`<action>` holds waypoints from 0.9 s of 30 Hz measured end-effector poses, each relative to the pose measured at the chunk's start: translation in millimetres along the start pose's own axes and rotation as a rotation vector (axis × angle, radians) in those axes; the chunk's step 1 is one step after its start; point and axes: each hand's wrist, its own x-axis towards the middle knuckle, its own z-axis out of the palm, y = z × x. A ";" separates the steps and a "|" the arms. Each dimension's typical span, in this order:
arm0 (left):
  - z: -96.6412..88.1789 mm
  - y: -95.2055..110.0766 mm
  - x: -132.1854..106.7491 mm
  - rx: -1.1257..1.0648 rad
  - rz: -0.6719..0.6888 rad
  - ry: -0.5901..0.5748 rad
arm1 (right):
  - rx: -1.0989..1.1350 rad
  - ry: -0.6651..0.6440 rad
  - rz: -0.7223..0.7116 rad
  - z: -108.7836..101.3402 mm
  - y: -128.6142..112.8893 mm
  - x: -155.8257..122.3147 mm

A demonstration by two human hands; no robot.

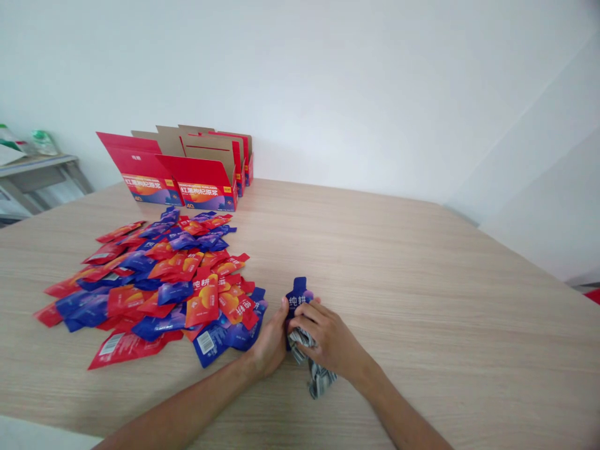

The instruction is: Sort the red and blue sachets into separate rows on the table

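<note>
Between my two hands stands a blue spouted pouch [297, 301] with white lettering, its narrow top pointing away from me. My left hand [270, 340] grips it along the left edge, thumb upward. Bunched in my right hand [328, 337] is a grey striped cloth [321, 379], pressed against the front of the pouch; part of it hangs below my fingers. The pouch's lower part is mostly hidden by the cloth and fingers. Just left of my left hand lies a loose pile of red pouches [203, 299] and blue pouches [175, 292], overlapping one another.
Behind the pile, several open red and blue cardboard boxes [206, 194] stand with lids raised near the wall. The wooden table [422, 300] extends to the right. At far left is a smaller side table [37, 164] with a green-topped container [44, 142] on it.
</note>
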 end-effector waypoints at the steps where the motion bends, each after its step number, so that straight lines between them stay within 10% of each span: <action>1: 0.7 -1.5 0.2 0.013 0.006 0.011 | -0.008 0.037 0.021 -0.8 0.6 0.3; 8: 8.2 -16.5 1.1 0.035 0.020 -0.007 | -0.044 0.323 0.248 -13.1 10.1 0.4; 17: -0.1 2.8 0.9 0.010 -0.019 0.040 | 0.018 -0.027 0.002 -5.7 -0.2 2.1; 27: 9.5 -14.9 2.8 0.014 0.036 -0.004 | -0.024 0.276 0.210 -16.1 7.1 1.0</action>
